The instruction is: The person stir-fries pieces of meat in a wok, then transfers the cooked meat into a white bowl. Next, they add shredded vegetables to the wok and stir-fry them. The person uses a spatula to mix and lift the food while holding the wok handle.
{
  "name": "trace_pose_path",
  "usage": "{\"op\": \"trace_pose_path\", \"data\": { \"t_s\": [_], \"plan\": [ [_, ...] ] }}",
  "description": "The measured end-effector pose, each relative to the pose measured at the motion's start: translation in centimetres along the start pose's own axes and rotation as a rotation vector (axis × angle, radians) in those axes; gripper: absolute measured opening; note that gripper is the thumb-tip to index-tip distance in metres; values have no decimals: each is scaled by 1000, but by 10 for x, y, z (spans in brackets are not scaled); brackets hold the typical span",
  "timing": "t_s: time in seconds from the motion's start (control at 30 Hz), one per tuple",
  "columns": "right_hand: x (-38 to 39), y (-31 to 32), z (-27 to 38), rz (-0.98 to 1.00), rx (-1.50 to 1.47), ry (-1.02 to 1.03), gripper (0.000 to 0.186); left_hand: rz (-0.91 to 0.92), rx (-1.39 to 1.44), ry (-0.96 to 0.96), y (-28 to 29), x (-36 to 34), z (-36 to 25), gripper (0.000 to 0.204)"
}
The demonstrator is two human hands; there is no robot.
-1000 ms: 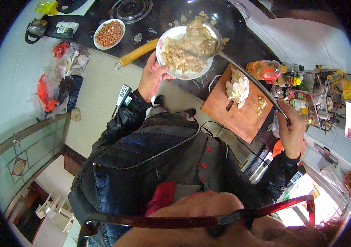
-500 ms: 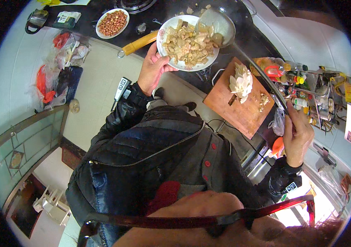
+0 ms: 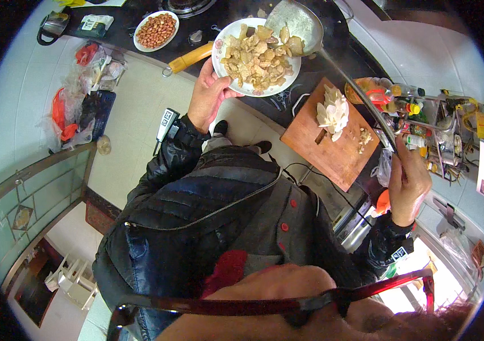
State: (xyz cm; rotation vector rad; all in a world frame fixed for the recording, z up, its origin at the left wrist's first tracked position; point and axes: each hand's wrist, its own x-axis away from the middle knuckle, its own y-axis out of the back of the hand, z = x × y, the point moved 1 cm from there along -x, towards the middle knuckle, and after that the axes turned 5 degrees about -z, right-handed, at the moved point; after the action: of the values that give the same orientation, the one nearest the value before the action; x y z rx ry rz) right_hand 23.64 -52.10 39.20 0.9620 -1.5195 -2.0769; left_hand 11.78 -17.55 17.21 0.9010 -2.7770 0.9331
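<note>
Transfer of cooked food at the stove: the left hand [image 3: 211,98], thumb over the rim, grips a white plate [image 3: 217,52] heaped with pale brown pieces [image 3: 260,61], held over the black counter [image 3: 276,111]; the right hand [image 3: 409,181] is closed around the handle of a metal ladle [image 3: 300,27], whose tilted head overlaps the plate's upper right rim. White slices [image 3: 333,113] lie on a wooden cutting board [image 3: 333,162] between plate and right hand, with reddish nuts [image 3: 157,31] in a dish at upper left
</note>
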Motion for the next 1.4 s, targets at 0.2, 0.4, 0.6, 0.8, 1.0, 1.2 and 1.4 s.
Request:
{"op": "trace_pose_path", "data": {
  "t_s": [0.2, 0.4, 0.6, 0.8, 1.0, 1.2, 1.4],
  "plan": [
    [8, -4, -2, -32, -18, 12, 40, 24, 22, -5, -4, 2, 0, 64],
    [15, -8, -5, -32, 40, 4, 39, -2, -25, 9, -11, 5, -2, 64],
    [23, -18, -19, -121, -72, -42, 41, 22, -3, -9, -14, 2, 2, 65],
    [13, -40, -41, -193, -89, -149, 39, 6, 2, -16, -12, -3, 8, 65],
    [-19, -85, -62, -131, 358, 103, 35, -8, -7, -13, -11, -1, 6, 64],
    [-15, -73, -59, -240, 95, -5, 32, 3, -3, -59, -12, -2, 4, 63],
    [9, -34, -35, -140, -180, -232, 32, -16, 0, -78, -15, -4, 3, 62]
  ]
}}
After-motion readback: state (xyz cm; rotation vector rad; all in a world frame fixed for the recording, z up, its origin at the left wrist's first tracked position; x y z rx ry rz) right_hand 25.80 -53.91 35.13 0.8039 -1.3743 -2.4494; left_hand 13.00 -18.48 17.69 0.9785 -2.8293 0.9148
